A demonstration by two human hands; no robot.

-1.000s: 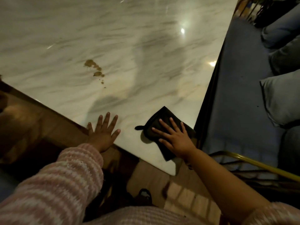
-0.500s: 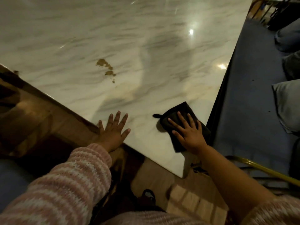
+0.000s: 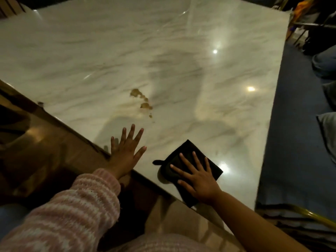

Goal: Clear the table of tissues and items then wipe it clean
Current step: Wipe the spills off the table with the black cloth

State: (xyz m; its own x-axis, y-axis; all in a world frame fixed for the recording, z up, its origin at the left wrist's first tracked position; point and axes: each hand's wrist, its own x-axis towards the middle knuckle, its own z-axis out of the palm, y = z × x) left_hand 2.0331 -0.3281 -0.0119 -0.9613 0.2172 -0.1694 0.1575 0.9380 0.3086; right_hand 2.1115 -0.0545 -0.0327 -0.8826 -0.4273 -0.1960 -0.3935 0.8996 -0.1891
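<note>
A glossy white marble table (image 3: 163, 60) fills most of the view. My right hand (image 3: 198, 177) lies flat, fingers spread, on a black cloth (image 3: 189, 151) near the table's front edge. My left hand (image 3: 125, 153) rests flat and spread on the table edge to the left of the cloth, holding nothing. A brown stain (image 3: 141, 100) of a few blotches marks the marble just beyond my left hand's fingertips. No tissues or other items are visible on the table.
A blue carpet (image 3: 294, 142) runs along the table's right side, with grey cushions (image 3: 329, 135) at the far right. A gold metal rail (image 3: 312, 215) sits at the lower right. Brown wooden floor (image 3: 45, 151) lies to the left, below the table.
My right hand has slid the black cloth leftward, away from the table's right corner. The view has tilted up, showing more of the table; my left hand stays on the edge.
</note>
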